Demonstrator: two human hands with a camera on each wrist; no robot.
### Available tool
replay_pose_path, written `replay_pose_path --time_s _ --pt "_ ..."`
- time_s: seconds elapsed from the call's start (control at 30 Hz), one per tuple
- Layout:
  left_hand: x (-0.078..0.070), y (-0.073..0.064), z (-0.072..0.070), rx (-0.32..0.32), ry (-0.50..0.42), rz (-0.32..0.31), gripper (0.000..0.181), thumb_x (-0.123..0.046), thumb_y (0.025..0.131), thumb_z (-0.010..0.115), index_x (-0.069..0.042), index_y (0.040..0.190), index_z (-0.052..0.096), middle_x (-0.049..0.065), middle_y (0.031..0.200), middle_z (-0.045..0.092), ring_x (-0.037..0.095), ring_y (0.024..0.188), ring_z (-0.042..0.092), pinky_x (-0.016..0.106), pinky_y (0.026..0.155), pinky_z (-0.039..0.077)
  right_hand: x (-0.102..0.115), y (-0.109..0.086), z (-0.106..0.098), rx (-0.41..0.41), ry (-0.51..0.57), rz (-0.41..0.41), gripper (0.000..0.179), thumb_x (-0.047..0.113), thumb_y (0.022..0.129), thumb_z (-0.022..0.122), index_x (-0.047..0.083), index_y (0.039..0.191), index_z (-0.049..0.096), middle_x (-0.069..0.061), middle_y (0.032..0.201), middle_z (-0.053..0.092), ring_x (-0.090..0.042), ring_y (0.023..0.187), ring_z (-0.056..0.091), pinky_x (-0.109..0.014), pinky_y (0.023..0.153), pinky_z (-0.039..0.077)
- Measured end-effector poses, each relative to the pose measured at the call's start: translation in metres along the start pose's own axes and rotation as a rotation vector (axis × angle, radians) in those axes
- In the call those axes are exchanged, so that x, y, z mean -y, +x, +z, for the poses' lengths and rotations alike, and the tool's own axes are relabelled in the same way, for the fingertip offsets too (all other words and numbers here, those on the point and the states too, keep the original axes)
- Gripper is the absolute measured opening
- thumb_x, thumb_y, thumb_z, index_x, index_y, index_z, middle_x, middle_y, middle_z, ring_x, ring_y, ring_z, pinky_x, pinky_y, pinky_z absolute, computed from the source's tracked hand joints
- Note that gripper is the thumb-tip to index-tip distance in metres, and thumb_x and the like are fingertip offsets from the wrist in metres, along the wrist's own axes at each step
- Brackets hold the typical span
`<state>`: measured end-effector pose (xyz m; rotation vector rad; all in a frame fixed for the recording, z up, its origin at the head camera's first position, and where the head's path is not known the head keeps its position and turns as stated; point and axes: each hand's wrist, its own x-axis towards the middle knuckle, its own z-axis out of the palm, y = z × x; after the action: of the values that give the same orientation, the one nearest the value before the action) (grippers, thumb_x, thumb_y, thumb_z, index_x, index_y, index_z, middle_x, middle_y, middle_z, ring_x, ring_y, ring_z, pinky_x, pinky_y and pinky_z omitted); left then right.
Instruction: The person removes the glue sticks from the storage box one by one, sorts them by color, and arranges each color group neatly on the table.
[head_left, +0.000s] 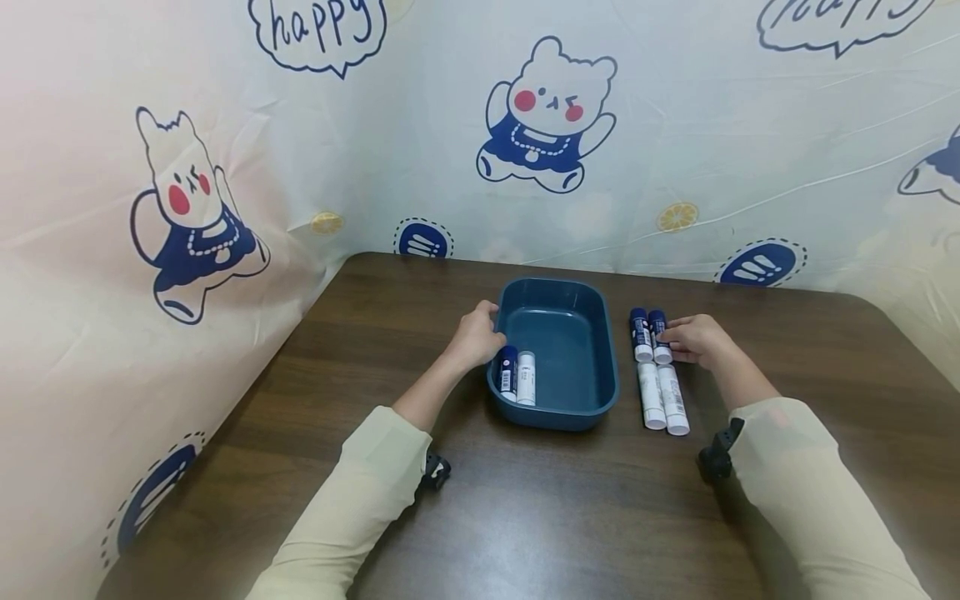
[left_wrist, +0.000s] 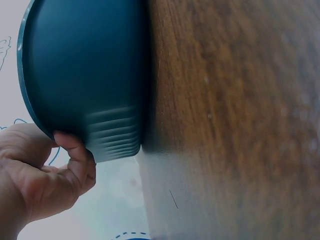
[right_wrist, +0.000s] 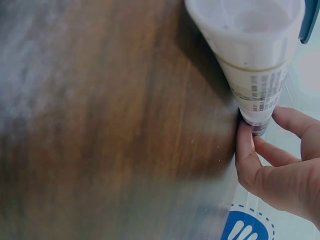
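My left hand (head_left: 477, 336) grips the left rim of a dark teal plastic bin (head_left: 561, 342), its thumb by the inner wall; the left wrist view shows the bin's outer side (left_wrist: 85, 65). Inside, at the near left, lie a blue-and-white glue stick (head_left: 507, 372) and a white one (head_left: 526, 379). Right of the bin, my right hand (head_left: 701, 337) pinches a blue-and-white glue stick (head_left: 660, 333) between thumb and fingers. Beside that lies another blue-and-white glue stick (head_left: 641, 335). Two white glue sticks (head_left: 673, 400) lie nearer me; a white tube (right_wrist: 260, 75) looms large in the right wrist view.
Everything stands on a dark brown wooden table (head_left: 570, 517). A pale curtain with cartoon figures (head_left: 551, 117) hangs along the back and left edges. Black wrist cameras (head_left: 717, 454) sit under both cuffs.
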<state>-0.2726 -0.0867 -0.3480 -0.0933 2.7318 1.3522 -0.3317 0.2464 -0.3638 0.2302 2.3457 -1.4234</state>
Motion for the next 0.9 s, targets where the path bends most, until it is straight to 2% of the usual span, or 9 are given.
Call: replay_pose_path --time_s 0.23,0.4,0.5,0.67,0.8,0.9 --pt "-0.001 0.000 0.000 -0.004 0.000 0.004 0.049 -0.003 0.091 0.052 -0.004 0.137 0.035 0.018 0.107 0.055 0.026 0.094 0.059 0.039 0.082 0.051 0.001 -0.002 -0.001 0.011 0.023 -0.006 0.064 0.006 0.089 0.055 -0.013 0.140 0.021 -0.027 0.130 0.037 -0.013 0.087 0.052 -0.024 0.080 0.051" --pt "0.000 0.000 0.000 -0.004 0.006 -0.001 0.049 -0.003 0.091 0.052 -0.004 0.137 0.035 0.019 0.110 0.055 0.027 0.096 0.058 0.039 0.083 0.050 0.002 -0.004 -0.002 0.009 0.024 -0.006 0.063 0.006 0.090 0.055 -0.012 0.140 0.021 -0.025 0.128 0.039 -0.009 0.082 0.053 -0.024 0.079 0.051" --pt "0.000 0.000 0.001 -0.003 0.006 -0.004 0.049 -0.003 0.091 0.052 -0.004 0.137 0.035 0.019 0.113 0.054 0.027 0.098 0.058 0.040 0.084 0.050 0.003 -0.006 -0.003 -0.028 0.020 -0.009 0.061 0.006 0.090 0.054 -0.010 0.140 0.024 -0.025 0.127 0.040 -0.009 0.080 0.054 -0.024 0.078 0.051" --pt "0.000 0.000 0.000 0.000 -0.002 -0.007 0.050 -0.003 0.091 0.052 -0.004 0.137 0.034 0.019 0.114 0.054 0.028 0.099 0.058 0.040 0.084 0.050 0.005 -0.010 -0.005 -0.107 0.022 -0.046 0.058 0.006 0.090 0.052 -0.009 0.140 0.028 -0.028 0.130 0.041 -0.016 0.090 0.055 -0.024 0.079 0.051" --pt "0.000 0.000 0.000 0.001 -0.005 -0.006 0.050 -0.003 0.091 0.052 -0.005 0.138 0.034 0.019 0.115 0.053 0.028 0.100 0.057 0.040 0.085 0.050 0.008 -0.014 -0.006 -0.105 0.067 -0.095 0.057 0.005 0.090 0.051 -0.009 0.140 0.026 -0.030 0.133 0.038 -0.022 0.101 0.052 -0.025 0.083 0.049" --pt "-0.001 0.000 0.000 0.004 -0.007 -0.006 0.050 -0.003 0.091 0.052 -0.004 0.138 0.034 0.019 0.114 0.054 0.028 0.100 0.058 0.040 0.085 0.050 0.012 -0.017 -0.007 -0.083 0.105 -0.118 0.058 0.005 0.090 0.050 -0.008 0.141 0.025 -0.030 0.134 0.037 -0.022 0.103 0.053 -0.027 0.087 0.048"
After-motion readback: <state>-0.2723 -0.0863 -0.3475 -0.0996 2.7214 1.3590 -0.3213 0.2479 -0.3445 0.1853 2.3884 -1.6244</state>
